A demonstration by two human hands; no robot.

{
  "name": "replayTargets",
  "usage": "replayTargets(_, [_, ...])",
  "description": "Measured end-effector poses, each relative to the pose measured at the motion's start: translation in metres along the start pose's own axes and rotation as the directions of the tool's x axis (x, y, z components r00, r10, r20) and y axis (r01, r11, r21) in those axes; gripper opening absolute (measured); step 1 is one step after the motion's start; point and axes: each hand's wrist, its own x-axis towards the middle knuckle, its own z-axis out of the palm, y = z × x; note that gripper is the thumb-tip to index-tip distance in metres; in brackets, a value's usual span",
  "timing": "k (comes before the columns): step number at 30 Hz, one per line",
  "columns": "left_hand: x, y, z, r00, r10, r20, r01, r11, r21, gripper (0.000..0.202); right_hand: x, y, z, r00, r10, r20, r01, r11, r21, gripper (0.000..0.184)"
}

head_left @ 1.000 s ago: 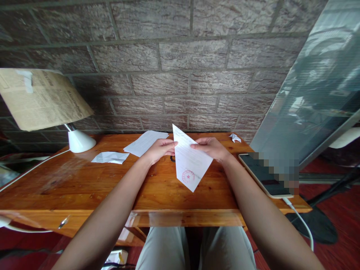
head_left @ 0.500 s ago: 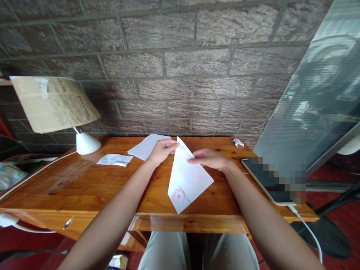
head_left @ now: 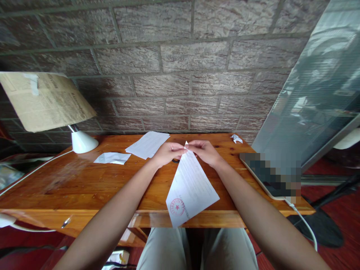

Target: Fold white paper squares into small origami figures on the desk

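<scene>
Paper (head_left: pixel 194 187), folded, observed at both hands: left hand (head_left: pixel 166 154) and right hand (head_left: pixel 206 152) each pinch it near the narrow tip, broad end pointing back toward the person. I cannot tell whether the thumbs touch. Wall (head_left: pixel 210 56): beyond the hands. Desk (head_left: pixel 84 183): beneath them. Lamp (head_left: pixel 84 142): well left of the left hand. Phone (head_left: pixel 261 178): right of the right hand, cable attached. Sheets (head_left: pixel 146 144): just left of the left hand. Scrap (head_left: pixel 111 158): farther left. Folded bit (head_left: pixel 236 139): beyond the right hand, rightward.

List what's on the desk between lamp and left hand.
Head view: a paper slip nearer the lamp, then the paper stack nearer the left hand.
</scene>
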Motion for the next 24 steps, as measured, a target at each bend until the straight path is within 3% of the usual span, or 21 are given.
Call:
replayTargets(10, [-0.003, -0.001, 0.003, 0.976, -0.134, 0.171, 0.136, 0.991, 0.002, 0.033, 0.004, -0.001, -0.007, 0.967, 0.034, -0.253, -0.012, 0.996, 0.087, 0.034])
replayTargets(16, [-0.007, -0.001, 0.003, 0.902, -0.251, 0.350, 0.248, 0.967, 0.054, 0.029, 0.007, -0.002, -0.023, 0.938, 0.012, -0.348, 0.042, 0.988, 0.147, 0.030])
replayTargets(24, [-0.011, -0.002, 0.001, 0.782, -0.343, 0.520, 0.291, 0.939, 0.183, 0.029, 0.009, -0.004, -0.048, 0.889, -0.015, -0.457, 0.127, 0.968, 0.216, 0.033])
